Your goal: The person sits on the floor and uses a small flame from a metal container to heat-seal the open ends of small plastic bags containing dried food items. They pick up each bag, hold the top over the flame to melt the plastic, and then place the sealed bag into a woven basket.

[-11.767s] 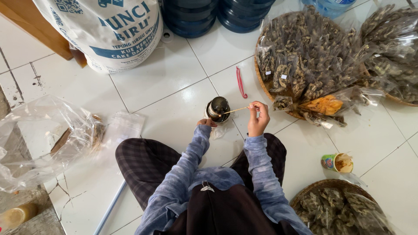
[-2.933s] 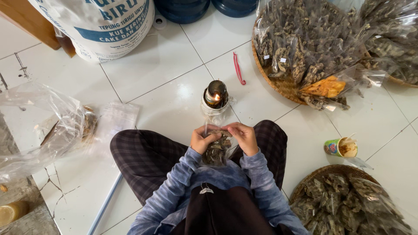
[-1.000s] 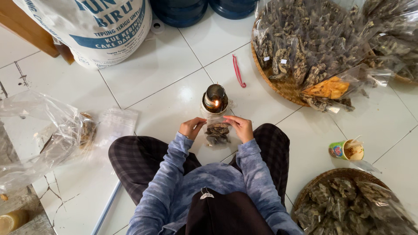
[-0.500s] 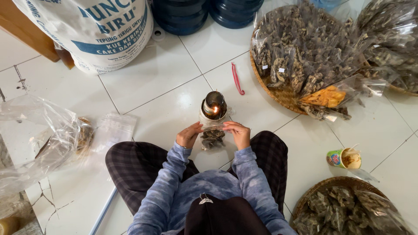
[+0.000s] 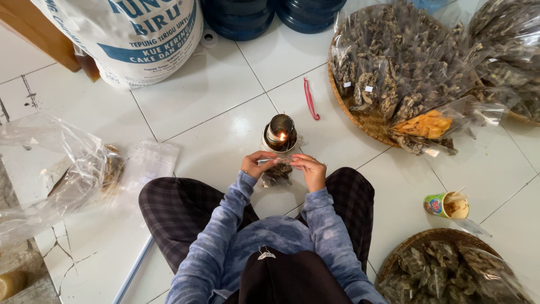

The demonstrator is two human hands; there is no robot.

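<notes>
Compared with a moment ago, a small clear packet (image 5: 277,171) of dark dried pieces has been brought up from the lap to a small lit oil lamp (image 5: 280,133) standing on the white tiled floor (image 5: 214,95). The packet's upper edge is now held stretched just below and in front of the flame; by the look of it, the open edge is being presented to the heat, though contact with the flame cannot be made out.

The left hand (image 5: 256,165) is closed on the packet's left upper corner, the right hand (image 5: 310,170) on its right upper corner, each in a pinch of thumb and fingers. Both forearms, in mottled blue sleeves, are extended forward between crossed legs in dark checked trousers, with the wrists near each other and the packet hanging between them.

Beside the lamp, a red loop-shaped band (image 5: 310,99) lies on the tiles. To the right, a woven tray (image 5: 360,118) is heaped with filled packets. A small printed cup (image 5: 447,205) is set near the right knee, and crumpled clear bags (image 5: 62,174) are lying to the left.
</notes>
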